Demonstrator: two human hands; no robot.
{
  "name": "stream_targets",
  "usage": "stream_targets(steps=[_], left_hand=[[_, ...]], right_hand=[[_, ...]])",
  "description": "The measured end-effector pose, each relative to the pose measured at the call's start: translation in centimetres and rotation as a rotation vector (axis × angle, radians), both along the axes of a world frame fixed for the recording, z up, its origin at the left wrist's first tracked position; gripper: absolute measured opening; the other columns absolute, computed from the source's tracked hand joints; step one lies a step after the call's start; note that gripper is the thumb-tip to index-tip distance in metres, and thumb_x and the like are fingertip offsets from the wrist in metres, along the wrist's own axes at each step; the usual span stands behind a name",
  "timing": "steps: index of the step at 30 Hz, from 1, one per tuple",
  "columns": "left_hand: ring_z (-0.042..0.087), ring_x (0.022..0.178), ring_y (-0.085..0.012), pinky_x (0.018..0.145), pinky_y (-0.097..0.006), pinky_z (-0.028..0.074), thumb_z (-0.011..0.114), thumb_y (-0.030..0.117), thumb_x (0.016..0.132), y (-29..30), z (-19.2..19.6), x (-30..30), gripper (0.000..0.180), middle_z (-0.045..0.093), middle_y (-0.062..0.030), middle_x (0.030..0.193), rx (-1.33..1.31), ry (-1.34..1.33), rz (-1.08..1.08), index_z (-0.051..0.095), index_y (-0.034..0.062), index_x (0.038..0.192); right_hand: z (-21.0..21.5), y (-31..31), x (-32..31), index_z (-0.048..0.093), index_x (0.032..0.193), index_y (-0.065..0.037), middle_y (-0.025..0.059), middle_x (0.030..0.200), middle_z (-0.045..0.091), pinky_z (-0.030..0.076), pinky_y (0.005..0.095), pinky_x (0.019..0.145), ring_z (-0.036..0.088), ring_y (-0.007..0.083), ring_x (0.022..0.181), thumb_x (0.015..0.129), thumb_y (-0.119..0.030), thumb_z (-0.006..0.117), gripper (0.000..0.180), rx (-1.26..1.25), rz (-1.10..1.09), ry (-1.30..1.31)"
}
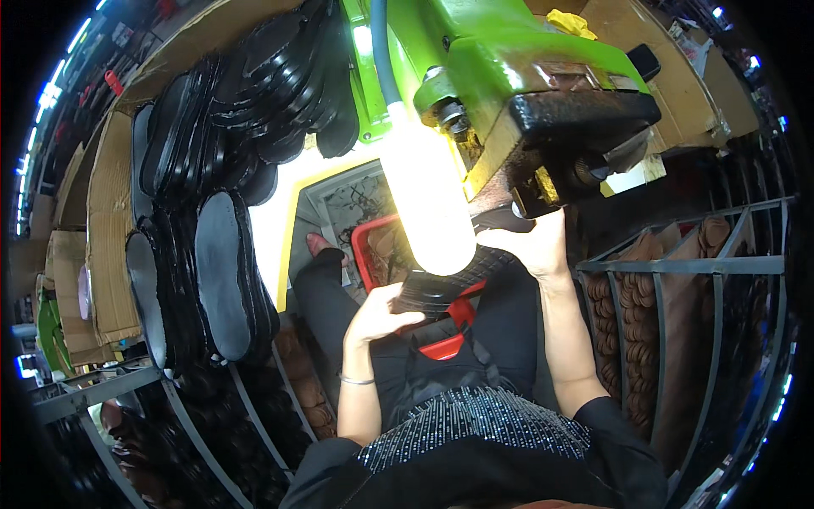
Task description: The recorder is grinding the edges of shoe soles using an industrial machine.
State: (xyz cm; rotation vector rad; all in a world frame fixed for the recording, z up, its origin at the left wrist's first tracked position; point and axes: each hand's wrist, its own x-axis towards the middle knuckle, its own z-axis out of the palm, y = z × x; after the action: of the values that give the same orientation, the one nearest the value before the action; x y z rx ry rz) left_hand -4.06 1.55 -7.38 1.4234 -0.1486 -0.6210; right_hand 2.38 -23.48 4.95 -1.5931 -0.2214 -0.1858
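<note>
A black ridged shoe sole spans the gap between my two hands, just under the working end of a green machine. My left hand has its thumb and fingers closed on the sole's near left end. My right hand grips the far right end, close against the machine's dark lower head. A glowing tube lamp hangs in front and hides part of the sole. Whether the sole touches the machine's tool I cannot tell.
Several stacked black soles stand at the left beside a cardboard box. Between my legs is a red bin. A metal rack at the right holds stacks of brown sole-shaped pieces. Yellow cloth lies atop the machine.
</note>
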Motion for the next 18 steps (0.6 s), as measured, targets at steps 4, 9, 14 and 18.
stream_targets(steps=[4,9,14,18], left_hand=[[0.059,0.080,-0.0086,0.073,-0.027,0.050,0.076,0.008,0.072,-5.0,5.4,3.4,0.034,0.067,-0.0043,0.090,-0.201,-0.173,0.213,0.065,-0.0014,0.102],[0.060,0.080,-0.0128,0.072,-0.027,0.049,0.073,0.006,0.074,-7.3,5.2,4.4,0.028,0.066,-0.0068,0.088,0.156,-0.597,0.342,0.064,-0.0001,0.100],[0.060,0.078,-0.0128,0.073,-0.026,0.048,0.074,0.002,0.072,-8.8,4.5,2.4,0.027,0.066,-0.0060,0.087,0.081,-0.396,0.491,0.064,-0.0014,0.097],[0.059,0.082,-0.0130,0.074,-0.027,0.047,0.075,0.001,0.069,-8.7,4.4,2.7,0.030,0.065,-0.0073,0.090,0.106,-0.546,0.485,0.062,-0.0030,0.096]], right_hand=[[-0.9,1.2,-0.7,0.059,0.101,0.003,0.0071,0.090,0.066,0.050,0.0248,0.075,0.061,0.0113,0.080,0.060,-0.001,0.082,0.047,-0.098,0.003,0.100],[-6.7,1.0,-3.4,0.057,0.108,0.002,0.0080,0.096,0.065,0.049,0.0282,0.082,0.060,0.0138,0.090,0.064,0.001,0.079,0.049,0.273,-0.098,0.222],[-14.8,-3.8,-11.6,0.061,0.101,0.002,0.0079,0.096,0.066,0.049,0.0292,0.081,0.061,0.0147,0.088,0.068,-0.002,0.073,0.035,0.287,0.180,0.777],[-15.5,-9.5,-13.1,0.060,0.085,-0.002,0.0051,0.087,0.064,0.049,0.0262,0.074,0.060,0.0125,0.077,0.068,-0.003,0.071,0.021,0.447,-0.024,0.622]])
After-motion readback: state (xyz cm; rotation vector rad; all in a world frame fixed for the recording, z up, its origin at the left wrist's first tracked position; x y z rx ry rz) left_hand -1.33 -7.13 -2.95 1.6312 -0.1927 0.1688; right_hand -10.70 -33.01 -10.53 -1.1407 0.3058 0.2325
